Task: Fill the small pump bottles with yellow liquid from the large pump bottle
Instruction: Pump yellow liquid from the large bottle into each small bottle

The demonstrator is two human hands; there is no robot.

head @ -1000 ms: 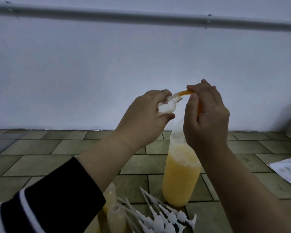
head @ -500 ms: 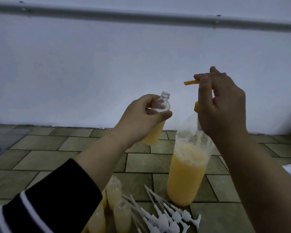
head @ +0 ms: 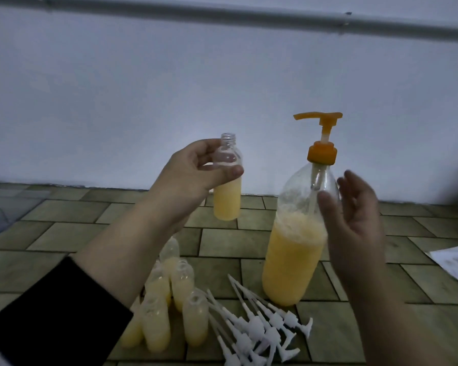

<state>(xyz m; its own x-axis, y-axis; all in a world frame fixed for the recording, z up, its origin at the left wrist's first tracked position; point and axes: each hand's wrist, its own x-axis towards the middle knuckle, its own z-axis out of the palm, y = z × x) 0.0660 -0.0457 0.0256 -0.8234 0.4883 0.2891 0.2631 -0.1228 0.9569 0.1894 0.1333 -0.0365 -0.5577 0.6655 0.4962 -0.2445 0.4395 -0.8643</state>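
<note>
The left hand [head: 193, 175] is holding a small clear plastic bottle [head: 227, 186] up in the air, to the left of the big clear plastic bottle with the orange pump top [head: 296, 239]. Its fingers and thumb are wrapping around the small bottle's upper part. The small bottle is standing straight up, with no cap on, and yellow liquid is filling more than half of it. The right hand [head: 354, 220] is floating just to the right of the big bottle, with fingers loose and holding nothing. The big bottle is standing on the tiled worktop [head: 64, 233], and its orange spout [head: 308, 116] is pointing left, toward the small bottle, but higher up and well apart from its mouth. In front of the big bottle, more small bottles with yellow liquid [head: 169, 307] are standing in a bunch, and white pump tops with long tubes [head: 259, 328] are lying in a pile. I think this small bottle goes down with the bunch next. No words or labels are showing anywhere.
</note>
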